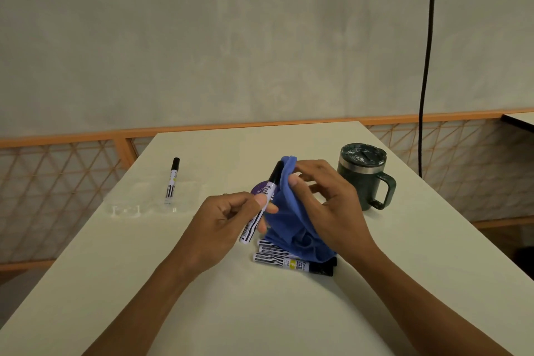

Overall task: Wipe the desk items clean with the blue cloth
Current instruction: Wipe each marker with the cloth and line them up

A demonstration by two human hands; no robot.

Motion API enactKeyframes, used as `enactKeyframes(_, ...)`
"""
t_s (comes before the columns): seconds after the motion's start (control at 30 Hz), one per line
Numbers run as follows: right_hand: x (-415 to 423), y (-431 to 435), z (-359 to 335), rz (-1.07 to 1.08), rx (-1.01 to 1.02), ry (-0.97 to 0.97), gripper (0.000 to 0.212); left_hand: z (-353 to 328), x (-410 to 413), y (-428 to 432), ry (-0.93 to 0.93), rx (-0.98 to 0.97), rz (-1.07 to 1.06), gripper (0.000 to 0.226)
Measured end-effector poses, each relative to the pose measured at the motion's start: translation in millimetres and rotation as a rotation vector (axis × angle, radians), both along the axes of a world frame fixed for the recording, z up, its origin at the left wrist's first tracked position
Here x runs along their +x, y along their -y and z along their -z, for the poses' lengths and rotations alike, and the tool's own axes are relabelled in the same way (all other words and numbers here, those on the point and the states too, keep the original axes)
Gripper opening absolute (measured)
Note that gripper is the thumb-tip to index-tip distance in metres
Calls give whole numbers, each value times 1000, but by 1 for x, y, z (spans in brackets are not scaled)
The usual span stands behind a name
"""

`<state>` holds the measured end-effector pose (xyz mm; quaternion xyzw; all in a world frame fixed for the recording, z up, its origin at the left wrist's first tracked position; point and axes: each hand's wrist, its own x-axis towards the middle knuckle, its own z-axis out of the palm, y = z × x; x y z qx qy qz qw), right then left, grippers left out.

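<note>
My left hand point(228, 220) grips a white marker with a black cap point(264, 201), held tilted above the desk with the cap pointing up. My right hand point(326, 205) holds the blue cloth point(289, 220), bunched against the marker's upper end and draping down to the desk. Under the cloth lie several more markers point(281, 259), side by side, partly hidden. One other marker point(172, 181) lies alone at the far left of the white desk point(231, 312). A dark green lidded mug point(362, 176) stands at the right.
A purple round thing point(258, 188) peeks out behind the held marker. A clear plastic tray point(138, 205) lies under the lone marker. A black cable point(427, 66) hangs down the wall at the right. An orange railing with mesh runs behind the desk.
</note>
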<state>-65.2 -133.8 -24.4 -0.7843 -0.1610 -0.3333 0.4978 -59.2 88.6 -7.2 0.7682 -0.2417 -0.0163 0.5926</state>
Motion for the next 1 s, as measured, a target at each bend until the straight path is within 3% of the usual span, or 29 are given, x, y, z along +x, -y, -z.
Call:
enactKeyframes(0.2,0,-2,-4,-57,283,-179,20,3,0,0,13,70,92,29)
enactKeyframes(0.47,6,2,-2,37,373,-187,10,9,15,-13,-21,-1,52,27)
enactKeyframes(0.8,4,0,6,89,238,-167,10,-5,54,-68,115,-241,-454,22)
enactKeyframes(1.0,4,-2,10,95,198,-164,7,6,93,-104,176,-237,-769,31)
